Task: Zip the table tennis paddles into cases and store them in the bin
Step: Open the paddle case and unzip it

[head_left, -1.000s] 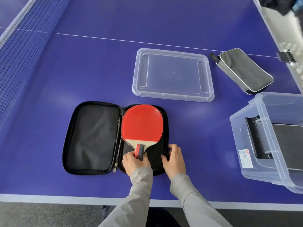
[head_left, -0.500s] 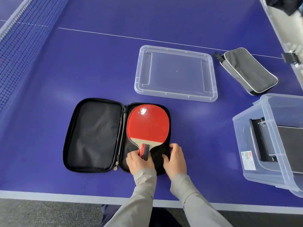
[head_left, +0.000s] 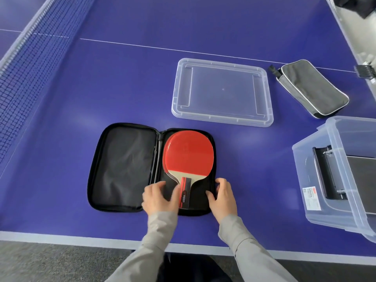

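Both arms reach forward in grey sleeves; the left hand lies flat, fingers relaxed and spread; the right hand curls loosely, thumb apart.

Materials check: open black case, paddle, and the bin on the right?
Open black case: looks like woven fabric, matte, lining creased; zipper track along the rim.
Paddle: smooth red rubber face with slight sheen; pale wood shows at the neck, so likely a wooden blade.
Bin: clear plastic, glossy; contents show through the wall.
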Motion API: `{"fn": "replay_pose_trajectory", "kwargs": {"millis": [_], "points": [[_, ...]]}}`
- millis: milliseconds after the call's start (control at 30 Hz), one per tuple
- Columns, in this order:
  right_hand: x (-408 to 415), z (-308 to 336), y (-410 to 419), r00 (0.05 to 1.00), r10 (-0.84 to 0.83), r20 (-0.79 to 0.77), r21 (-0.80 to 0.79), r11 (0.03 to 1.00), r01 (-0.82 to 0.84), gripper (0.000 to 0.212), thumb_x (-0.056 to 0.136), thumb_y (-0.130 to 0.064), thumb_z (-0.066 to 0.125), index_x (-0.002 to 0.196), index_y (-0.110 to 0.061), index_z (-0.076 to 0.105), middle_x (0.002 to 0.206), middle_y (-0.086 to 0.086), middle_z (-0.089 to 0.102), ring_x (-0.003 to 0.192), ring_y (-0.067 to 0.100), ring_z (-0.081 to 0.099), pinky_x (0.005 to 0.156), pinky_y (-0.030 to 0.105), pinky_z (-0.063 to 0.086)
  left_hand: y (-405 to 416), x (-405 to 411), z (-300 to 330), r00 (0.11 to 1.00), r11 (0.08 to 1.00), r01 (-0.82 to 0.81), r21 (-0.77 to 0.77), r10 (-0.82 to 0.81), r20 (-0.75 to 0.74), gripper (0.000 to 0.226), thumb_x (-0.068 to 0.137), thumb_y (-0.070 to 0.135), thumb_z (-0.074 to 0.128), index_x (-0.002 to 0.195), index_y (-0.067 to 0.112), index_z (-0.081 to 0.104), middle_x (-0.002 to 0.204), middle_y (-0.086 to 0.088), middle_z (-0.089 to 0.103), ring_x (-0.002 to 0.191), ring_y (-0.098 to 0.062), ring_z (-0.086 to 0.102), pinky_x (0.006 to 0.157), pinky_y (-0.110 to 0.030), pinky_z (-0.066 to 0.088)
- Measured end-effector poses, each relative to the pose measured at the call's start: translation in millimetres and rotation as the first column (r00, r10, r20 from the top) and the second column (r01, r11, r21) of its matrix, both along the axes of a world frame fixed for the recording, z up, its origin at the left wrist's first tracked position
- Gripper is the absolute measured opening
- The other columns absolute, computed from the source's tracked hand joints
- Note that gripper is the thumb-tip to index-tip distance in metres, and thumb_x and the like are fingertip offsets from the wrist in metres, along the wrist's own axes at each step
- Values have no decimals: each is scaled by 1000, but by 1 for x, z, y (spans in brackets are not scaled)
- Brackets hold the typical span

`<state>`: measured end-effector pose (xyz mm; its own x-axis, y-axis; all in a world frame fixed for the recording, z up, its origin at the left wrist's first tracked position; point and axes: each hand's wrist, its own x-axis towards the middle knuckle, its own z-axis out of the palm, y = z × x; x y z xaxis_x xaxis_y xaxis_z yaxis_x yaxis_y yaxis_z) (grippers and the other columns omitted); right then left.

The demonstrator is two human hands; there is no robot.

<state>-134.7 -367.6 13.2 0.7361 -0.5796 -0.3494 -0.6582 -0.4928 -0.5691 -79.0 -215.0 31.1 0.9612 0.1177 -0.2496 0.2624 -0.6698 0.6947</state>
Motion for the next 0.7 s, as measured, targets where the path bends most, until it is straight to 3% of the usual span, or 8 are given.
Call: {"fn": "replay_pose_trajectory", "kwargs": {"millis": [100,233,333,433,500,533,633,700], "points": [[-3,0,-1,1000,0,18,22,1000,0,35,89,-22,61,120,-14,45,112,2,50,95,18,53,71,29,50,60,27,2,988,988,-95,124,78,135,49,78,39,72,115,10,59,122,-11,50,116,-31,42,98,-46,30],[-4,1,0,1000,5,16,3,1000,-5,35,89,-23,61,120,-15,45,111,1,49,94,18,53,68,28,48,129,63,-6,965,926,-259,276,261,29,65,80,42,69,130,5,47,135,-16,37,124,-38,32,104,-51,23],[-3,1,1,1000,4,0,-11,1000,-4,36,90,-23,60,121,-15,44,111,1,48,95,18,52,67,28,47,157,73,-15,973,929,-181,321,217,-77,62,82,45,65,129,8,49,134,-12,36,125,-36,29,106,-51,21],[-3,1,1,1000,4,-13,-23,1000,-4,37,90,-24,60,121,-15,44,110,0,48,94,17,52,66,27,47,168,74,-18,988,954,-104,282,133,-84,46,83,38,67,120,12,56,133,-8,39,125,-33,29,107,-49,21],[-3,0,1,1000,0,-18,-26,1000,0,36,90,-24,60,121,-16,44,109,-1,47,93,16,52,65,27,47,172,72,-13,991,982,-85,170,101,-87,38,86,27,66,119,11,56,133,-9,43,125,-32,35,106,-47,26],[-3,0,2,1000,-2,-21,-27,1000,2,36,90,-24,60,121,-16,44,109,-1,47,93,16,52,65,27,47,173,70,-8,991,993,-107,43,111,-80,36,87,18,64,121,11,54,133,-10,46,123,-31,41,103,-44,32],[-3,-1,1,1000,-7,-22,-25,1000,6,35,90,-24,61,120,-17,44,109,-2,48,93,16,53,66,28,50,169,57,26,986,913,-168,-373,152,-72,43,90,-3,53,114,34,52,118,-7,60,93,-17,60,72,-23,50],[-3,-1,1,1000,-15,-13,-3,1000,15,36,89,-23,62,120,-17,45,111,-1,49,93,14,52,68,28,51,157,45,52,995,860,-96,-501,99,-21,59,89,-9,51,108,47,52,102,-4,66,74,-7,62,57,-13,50]]}}
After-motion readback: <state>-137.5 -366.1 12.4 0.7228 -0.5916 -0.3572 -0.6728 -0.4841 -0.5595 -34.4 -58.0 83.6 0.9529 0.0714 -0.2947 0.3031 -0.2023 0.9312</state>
